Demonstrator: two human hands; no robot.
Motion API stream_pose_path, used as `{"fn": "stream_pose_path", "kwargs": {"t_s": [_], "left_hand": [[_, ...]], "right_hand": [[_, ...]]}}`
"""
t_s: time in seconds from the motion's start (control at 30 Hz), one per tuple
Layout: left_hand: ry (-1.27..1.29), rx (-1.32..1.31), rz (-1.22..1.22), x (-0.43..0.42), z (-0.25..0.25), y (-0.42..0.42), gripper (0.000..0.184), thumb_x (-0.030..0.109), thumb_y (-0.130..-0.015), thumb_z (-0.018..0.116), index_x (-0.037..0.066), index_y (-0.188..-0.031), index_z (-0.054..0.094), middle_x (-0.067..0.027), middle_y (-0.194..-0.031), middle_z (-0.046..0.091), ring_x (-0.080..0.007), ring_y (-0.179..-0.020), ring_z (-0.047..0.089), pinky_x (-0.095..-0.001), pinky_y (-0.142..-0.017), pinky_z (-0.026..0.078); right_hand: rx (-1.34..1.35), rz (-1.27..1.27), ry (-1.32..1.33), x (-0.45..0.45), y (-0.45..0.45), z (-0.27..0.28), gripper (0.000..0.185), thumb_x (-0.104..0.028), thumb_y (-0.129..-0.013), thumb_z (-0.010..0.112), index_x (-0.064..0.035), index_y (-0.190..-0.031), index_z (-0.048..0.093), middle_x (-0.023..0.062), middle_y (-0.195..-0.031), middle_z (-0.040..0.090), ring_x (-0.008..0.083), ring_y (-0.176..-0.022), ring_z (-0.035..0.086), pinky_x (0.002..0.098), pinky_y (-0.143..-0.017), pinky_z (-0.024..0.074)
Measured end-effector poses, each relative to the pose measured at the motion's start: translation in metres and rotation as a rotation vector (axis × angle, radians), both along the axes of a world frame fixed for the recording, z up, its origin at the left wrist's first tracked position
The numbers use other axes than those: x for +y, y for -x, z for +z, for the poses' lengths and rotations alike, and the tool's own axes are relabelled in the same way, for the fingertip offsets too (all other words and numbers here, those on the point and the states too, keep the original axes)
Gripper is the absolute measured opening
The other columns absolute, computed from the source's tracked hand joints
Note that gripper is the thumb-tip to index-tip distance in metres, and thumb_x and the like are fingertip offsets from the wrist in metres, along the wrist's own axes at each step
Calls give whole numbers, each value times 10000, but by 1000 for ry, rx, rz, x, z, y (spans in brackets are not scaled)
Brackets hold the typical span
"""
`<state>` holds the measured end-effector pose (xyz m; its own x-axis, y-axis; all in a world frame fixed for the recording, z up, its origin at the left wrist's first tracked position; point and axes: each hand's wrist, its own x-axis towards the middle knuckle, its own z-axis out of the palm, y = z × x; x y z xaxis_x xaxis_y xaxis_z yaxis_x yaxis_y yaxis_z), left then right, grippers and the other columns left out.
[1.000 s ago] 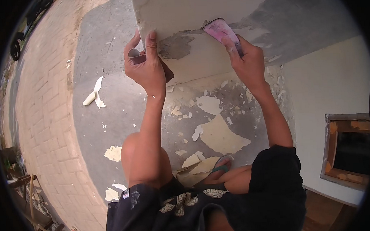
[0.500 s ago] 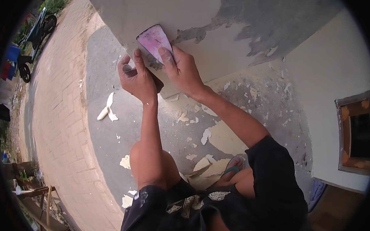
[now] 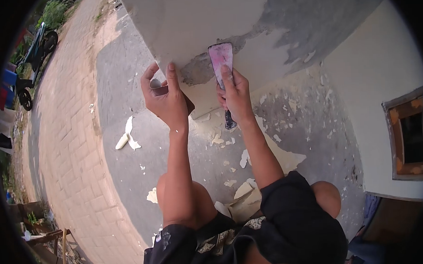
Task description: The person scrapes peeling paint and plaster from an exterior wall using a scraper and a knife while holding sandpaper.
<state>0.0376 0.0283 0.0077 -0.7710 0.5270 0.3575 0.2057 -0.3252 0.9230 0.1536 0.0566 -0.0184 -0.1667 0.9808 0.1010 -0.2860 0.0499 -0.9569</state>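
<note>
In the head view, a scraper (image 3: 221, 57) is held in the right hand (image 3: 236, 91), in front of the wall (image 3: 189, 21). Its handle is clamped between the thumb and the curled fingers, with the thumb laid along the base of the pink-smeared blade. The blade is pointed up the wall, its broad end over a grey patch (image 3: 197, 71) where the coating is gone; whether the wall is touched by it cannot be told. The dark handle end is left showing below the hand.

At the left edge of the wall, a brown sheet (image 3: 159, 91) is held in the left hand (image 3: 168, 98). It is gripped in the bent fingers, with one end curled into a loop and a corner shown past the right side of the palm. The thumb is raised beside the wall's edge.

Below the wall, the grey floor (image 3: 138, 176) is strewn with pale flakes (image 3: 287, 155). A curled strip (image 3: 128, 137) is seen on it, below and left of the wall's edge. Farther left of the wall, paving (image 3: 72, 137) is seen; to its right, a window (image 3: 409, 134) is set in a white side wall (image 3: 359, 108).
</note>
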Motion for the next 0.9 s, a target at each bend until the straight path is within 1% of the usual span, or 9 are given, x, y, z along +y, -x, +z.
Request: {"fn": "stream_pose_path", "kwargs": {"t_s": [0.13, 0.23, 0.5, 0.6, 0.7, 0.77, 0.8, 0.83, 0.9], "left_hand": [[-15, -2, -3, 0, 3, 0, 398, 293, -873, 706, -26, -1065, 566, -75, -874, 627, -92, -703, 572, -211, -644, 442], [-9, -28, -13, 5, -8, 4, 336, 236, -868, 713, 8, -1065, 564, -63, -717, 624, -109, -642, 635, -204, -594, 479], [-74, 27, 26, 10, -12, 1, 372, 305, -879, 699, -16, -1004, 556, -24, -722, 564, -57, -609, 494, -191, -571, 395], [-94, 16, 31, 10, -13, -3, 356, 298, -883, 695, -10, -1000, 559, -32, -730, 568, -60, -605, 499, -190, -570, 395], [-41, 59, 40, 9, -16, 1, 330, 281, -889, 688, -5, -998, 563, -42, -754, 582, -65, -607, 515, -189, -573, 398], [8, 84, 31, 8, -15, 6, 302, 263, -897, 679, 2, -999, 566, -46, -779, 593, -68, -612, 535, -187, -577, 404], [-15, 85, 15, 9, -12, 7, 303, 265, -897, 678, 3, -1001, 566, -43, -776, 590, -68, -613, 533, -186, -578, 404], [-31, 78, 4, 8, -9, 5, 305, 267, -897, 678, 4, -1003, 566, -40, -772, 587, -68, -614, 532, -185, -579, 405], [-31, 38, 1, 2, -11, 3, 310, 272, -897, 679, 5, -1003, 564, -33, -766, 578, -66, -617, 525, -184, -578, 401]], "right_hand": [[-88, 17, -44, 11, -10, 2, 406, -435, -976, 485, -63, -817, 517, -41, -537, 365, 41, -383, 352, 201, -348, 269], [-91, 51, -12, 13, -13, 4, 408, -436, -974, 489, -66, -803, 508, -39, -536, 363, 40, -379, 348, 203, -341, 264], [9, 88, 32, 17, -10, 0, 410, -412, -970, 513, -31, -820, 527, -34, -526, 386, 40, -376, 340, 206, -349, 269], [268, 34, -95, 43, -31, 66, 413, -408, -969, 516, -33, -796, 526, -31, -530, 393, 37, -379, 356, 201, -350, 275], [-45, 80, 57, 23, -44, 64, 321, -347, -990, 486, -36, -920, 527, -14, -569, 444, 50, -379, 367, 210, -352, 294], [-58, -91, -77, 15, -30, 27, 273, -303, -1000, 460, -46, -1083, 491, 9, -612, 490, 59, -385, 383, 221, -350, 307], [-70, -174, -125, 9, -24, 9, 282, -281, -1004, 447, -50, -1165, 473, 20, -633, 513, 64, -388, 391, 227, -348, 314], [-82, -166, -146, 3, -24, 1, 433, -212, -1006, 424, -104, -1403, 287, 69, -754, 588, 61, -410, 410, 229, -399, 393], [-148, -265, -274, 6, -25, -16, 484, -179, -990, 469, -106, -1437, 299, 99, -852, 625, 73, -478, 489, 240, -492, 463]]}}
